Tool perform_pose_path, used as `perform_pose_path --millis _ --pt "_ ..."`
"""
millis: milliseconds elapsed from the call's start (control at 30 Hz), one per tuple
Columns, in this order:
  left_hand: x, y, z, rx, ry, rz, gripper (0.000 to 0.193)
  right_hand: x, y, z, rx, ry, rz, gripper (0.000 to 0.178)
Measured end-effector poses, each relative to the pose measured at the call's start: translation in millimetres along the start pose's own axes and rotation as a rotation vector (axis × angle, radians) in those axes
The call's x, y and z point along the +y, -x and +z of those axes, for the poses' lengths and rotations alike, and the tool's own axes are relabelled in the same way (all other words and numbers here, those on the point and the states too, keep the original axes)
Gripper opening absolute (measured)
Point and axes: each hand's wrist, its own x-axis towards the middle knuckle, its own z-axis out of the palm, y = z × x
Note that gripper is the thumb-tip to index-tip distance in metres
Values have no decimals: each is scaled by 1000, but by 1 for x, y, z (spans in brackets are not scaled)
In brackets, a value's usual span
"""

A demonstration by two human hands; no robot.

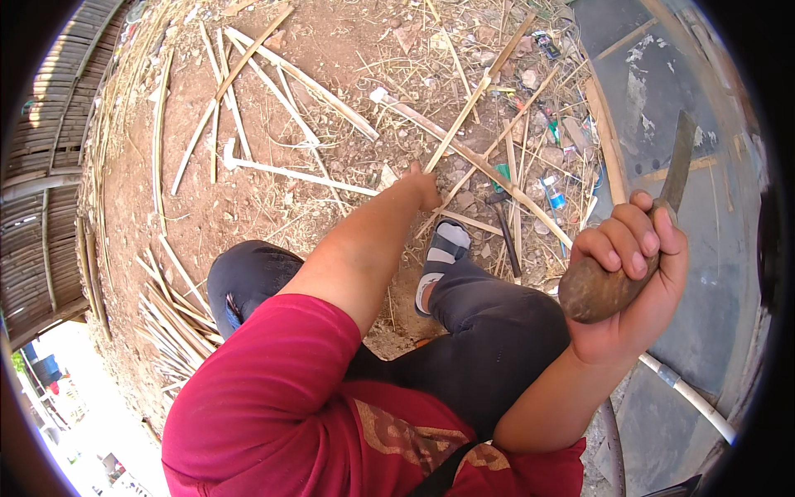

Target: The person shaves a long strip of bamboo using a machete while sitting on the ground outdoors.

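Well, a knife (604, 291) (brown-handled, grey-bladed).

- Bright daylight on soil (248, 197) left of the gripping right hand (633, 240)
- Blown-out background (103, 414) far lower left of it
- Fisheye-bent grey sheeting (700, 248) on its right

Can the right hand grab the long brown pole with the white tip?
Probably not as things stand: the right hand is wrapped around the brown handle of a blade, so it looks too full to grip the pole.
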Motion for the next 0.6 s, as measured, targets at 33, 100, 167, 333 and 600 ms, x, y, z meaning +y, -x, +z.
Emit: perform_pose_path --millis 33,100,167,333,600 --pt "6 -4 3 7 -36 -14 74 -1 0 -2 7 -11 2 18" --pt "14 -11 3 19 -79 -47 71 -4 1 -7 16 -22 -5 20" --pt "17 -18 1 29 -93 -85 64 -6 2 -11 20 -22 -21 22" --pt "-10 -46 9 12 32 -48 56 -11 3 -10 13 25 -9 16" --pt "-37 -32 -28 287 109 -47 43 -19 10 -16 -13 -7 8 17"
